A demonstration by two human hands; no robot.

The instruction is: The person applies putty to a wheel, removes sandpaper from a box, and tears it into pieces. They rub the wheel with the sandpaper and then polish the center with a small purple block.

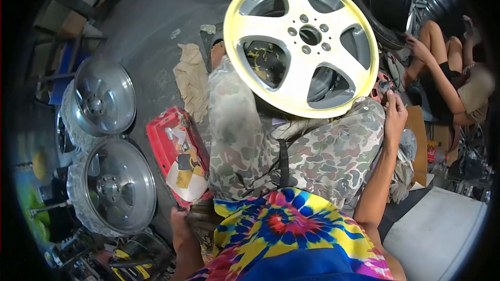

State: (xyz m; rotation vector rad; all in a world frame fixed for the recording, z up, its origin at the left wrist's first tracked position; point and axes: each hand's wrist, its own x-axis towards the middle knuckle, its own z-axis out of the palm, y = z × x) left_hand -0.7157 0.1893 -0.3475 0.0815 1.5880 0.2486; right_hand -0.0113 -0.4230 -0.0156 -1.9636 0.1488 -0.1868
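A large alloy wheel rim (311, 18), pale yellow with five broad spokes, rests tilted beyond my knees, its lower edge against my camouflage-trousered leg. My right hand (396, 114) is raised at the rim's right side, fingers pinched together; what they hold is too small to make out. A red and black tool (383, 84) shows just beyond those fingertips. At my left side, my left hand (179, 218) has its fingers curled at the near edge of a red plastic tray (159, 130). Worn sandpaper pieces (183, 178) and a white scrap lie in the tray.
Two bare metal rims (119, 187) stand at the left. A beige rag (191, 80) lies on the dark floor. Another person (453, 78) sits at the right, near more rims. A cardboard box (416, 148) and a white panel (437, 229) are on my right.
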